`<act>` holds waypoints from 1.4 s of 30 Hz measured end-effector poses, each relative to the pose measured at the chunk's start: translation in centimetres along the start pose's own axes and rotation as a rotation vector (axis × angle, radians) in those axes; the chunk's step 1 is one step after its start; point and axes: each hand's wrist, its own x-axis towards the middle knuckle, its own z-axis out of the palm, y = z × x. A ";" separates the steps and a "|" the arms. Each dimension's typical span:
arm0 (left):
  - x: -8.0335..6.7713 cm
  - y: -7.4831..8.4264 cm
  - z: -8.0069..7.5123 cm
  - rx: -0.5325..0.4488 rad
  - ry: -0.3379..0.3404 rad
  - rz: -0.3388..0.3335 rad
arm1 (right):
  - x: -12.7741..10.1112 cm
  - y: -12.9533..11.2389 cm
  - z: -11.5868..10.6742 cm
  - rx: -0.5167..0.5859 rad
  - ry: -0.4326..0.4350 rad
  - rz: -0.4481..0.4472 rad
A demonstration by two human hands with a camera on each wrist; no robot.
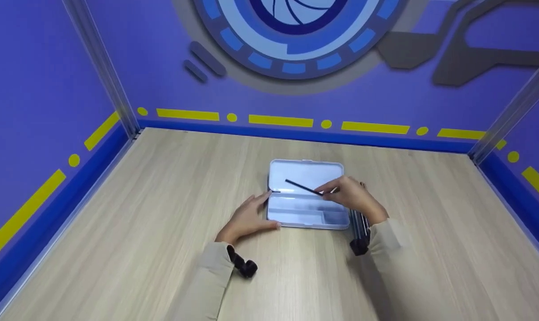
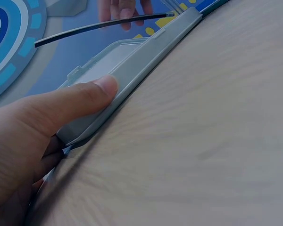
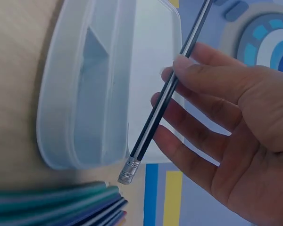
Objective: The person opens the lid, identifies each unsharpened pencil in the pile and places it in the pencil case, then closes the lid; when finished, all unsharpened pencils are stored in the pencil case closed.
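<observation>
Pencil case: a translucent white plastic pencil case (image 1: 306, 196) lies open near the middle of the wooden table (image 1: 140, 214), lid tipped back toward the far wall, tray toward the person.
Left hand: the left hand (image 1: 247, 217) rests at the case's left end, thumb (image 2: 92, 96) pressed flat on the tray's rim and fingers lying straight along its side; the grip is a relaxed bracing touch, not a clasp.
Right hand: the right hand (image 1: 352, 196) is over the right half of the case, grip pinched on a pencil.
Pencil: a dark pencil (image 3: 167, 92) with a metal ferrule and eraser at one end, held between thumb and fingers, slanting above the open tray, its free end pointing up-left over the lid.
Other pencils: a bundle of coloured pencils (image 3: 61, 205) lies on the table just beside the case's right end, below the right hand.
Sleeves: both forearms wear beige sleeves (image 1: 207, 285).
</observation>
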 end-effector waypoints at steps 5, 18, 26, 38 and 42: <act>-0.1 0.0 0.2 0.003 -0.006 -0.001 | 0.8 -0.6 1.0 -0.031 -0.050 0.032; -0.2 0.1 0.3 -0.001 -0.013 -0.003 | 1.3 -0.9 2.5 -0.161 -0.044 -0.009; 0.0 0.4 0.0 0.001 -0.014 -0.012 | 1.5 -1.4 2.8 -0.202 -0.032 0.048; 0.1 0.0 0.0 -0.010 -0.009 -0.044 | 1.0 -0.8 2.9 -0.179 -0.015 0.058; 0.0 -0.1 0.0 -0.010 -0.007 -0.029 | 0.4 -0.7 2.1 -0.175 0.002 0.053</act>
